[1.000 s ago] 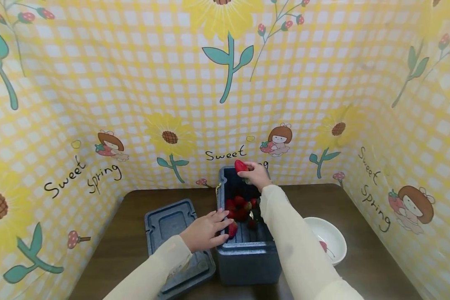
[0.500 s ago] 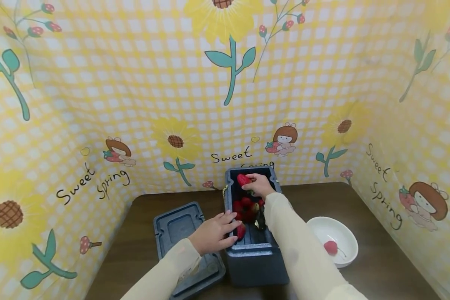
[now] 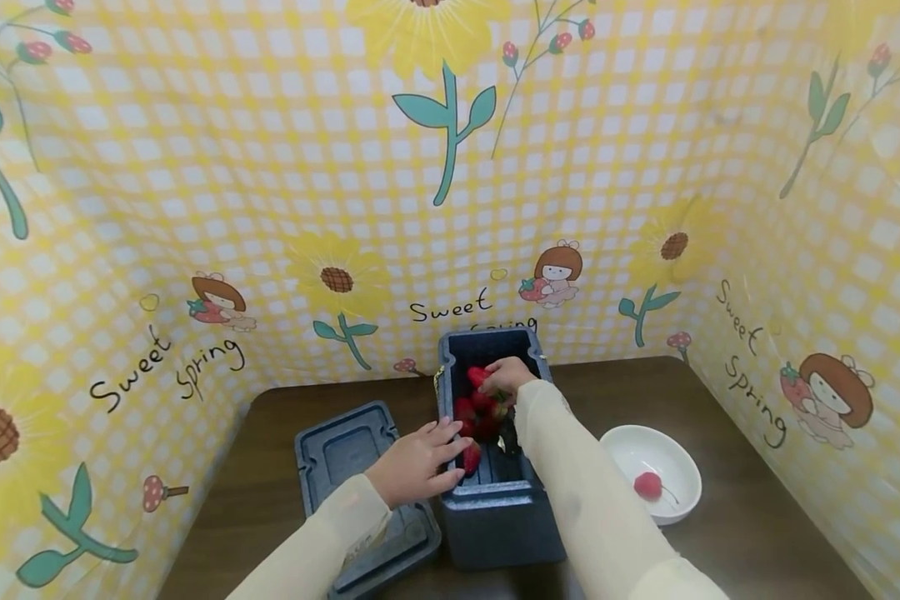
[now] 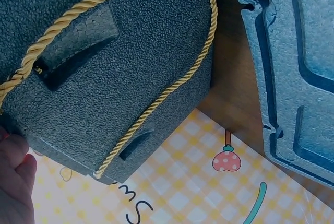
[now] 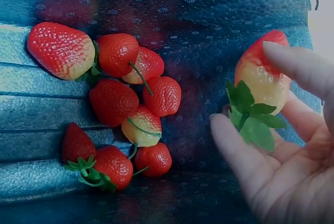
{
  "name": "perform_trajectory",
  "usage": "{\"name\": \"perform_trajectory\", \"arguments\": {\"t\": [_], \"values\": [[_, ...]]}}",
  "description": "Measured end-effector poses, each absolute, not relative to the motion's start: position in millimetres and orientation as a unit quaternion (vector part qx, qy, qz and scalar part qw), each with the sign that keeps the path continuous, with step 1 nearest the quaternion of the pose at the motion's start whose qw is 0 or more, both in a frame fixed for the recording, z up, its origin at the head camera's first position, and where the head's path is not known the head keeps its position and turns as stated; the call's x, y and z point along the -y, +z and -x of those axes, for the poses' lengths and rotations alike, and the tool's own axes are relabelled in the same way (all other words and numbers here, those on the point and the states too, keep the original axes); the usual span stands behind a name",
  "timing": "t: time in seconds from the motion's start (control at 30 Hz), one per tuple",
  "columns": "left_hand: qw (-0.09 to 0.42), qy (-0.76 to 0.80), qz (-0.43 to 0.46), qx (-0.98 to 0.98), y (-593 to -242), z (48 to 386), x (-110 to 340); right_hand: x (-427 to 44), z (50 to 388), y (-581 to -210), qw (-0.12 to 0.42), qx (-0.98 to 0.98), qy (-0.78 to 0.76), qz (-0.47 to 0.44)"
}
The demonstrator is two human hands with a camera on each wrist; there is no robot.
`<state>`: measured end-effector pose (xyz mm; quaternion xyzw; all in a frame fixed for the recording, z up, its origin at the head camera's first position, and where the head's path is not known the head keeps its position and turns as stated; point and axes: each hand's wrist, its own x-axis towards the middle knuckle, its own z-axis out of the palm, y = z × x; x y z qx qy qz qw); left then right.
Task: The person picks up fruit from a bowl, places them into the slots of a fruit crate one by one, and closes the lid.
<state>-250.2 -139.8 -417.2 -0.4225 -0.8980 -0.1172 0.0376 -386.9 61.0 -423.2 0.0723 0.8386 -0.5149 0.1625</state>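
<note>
In the head view my right hand (image 3: pixel 508 377) reaches down into a dark foam box (image 3: pixel 504 529). Its thumb and fingers pinch a red and pale yellow strawberry with green leaves (image 5: pixel 263 72), seen clearly in the right wrist view. Beside it several more strawberries, like the large one (image 5: pixel 60 49), lie on the ridged floor of the box. My left hand (image 3: pixel 416 462) rests on the box's left rim with its fingers extended over the edge. The left wrist view shows part of that hand (image 4: pixel 15 166) against the box and a twisted gold cord (image 4: pixel 209 15) along the box's side.
The box's lid (image 3: pixel 345 450) lies on the brown table (image 3: pixel 270 467) to the left, partly under my left forearm. On the right stands a white bowl (image 3: pixel 682 462) holding one red cherry-like fruit (image 3: pixel 648 486) with a stem. A patterned cloth (image 3: pixel 450 233) surrounds the table.
My right hand has lowered the strawberry from above the box's far end down into the box, near the other fruit. The left hand stays on the rim. The head view shifts slightly.
</note>
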Motion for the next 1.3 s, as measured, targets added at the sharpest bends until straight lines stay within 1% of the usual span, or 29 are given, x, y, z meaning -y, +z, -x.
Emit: {"name": "perform_trajectory", "arguments": {"t": [0.27, 0.4, 0.53, 0.73, 0.9, 1.07, 1.3], "values": [[0.034, -0.117, 0.435, 0.892, -421, 247, 135, -66, 385, -433, 0.161, -0.836, -0.517, -0.092], [0.023, -0.115, 0.435, 0.892, -419, 247, 132, -71, 383, -426, 0.183, -0.837, -0.509, -0.086], [0.014, -0.110, 0.432, 0.895, -416, 250, 131, -80, 383, -407, 0.206, -0.848, -0.484, -0.066], [0.016, -0.105, 0.435, 0.894, -416, 253, 134, -100, 377, -364, 0.232, -0.861, -0.452, -0.025], [0.010, -0.111, 0.432, 0.895, -417, 254, 137, -128, 368, -341, 0.243, -0.884, -0.398, 0.040], [-0.002, -0.123, 0.423, 0.898, -414, 251, 139, -164, 357, -344, 0.229, -0.894, -0.370, 0.104], [0.006, -0.136, 0.414, 0.900, -419, 252, 139, -223, 341, -365, 0.196, -0.895, -0.388, 0.100]]}}
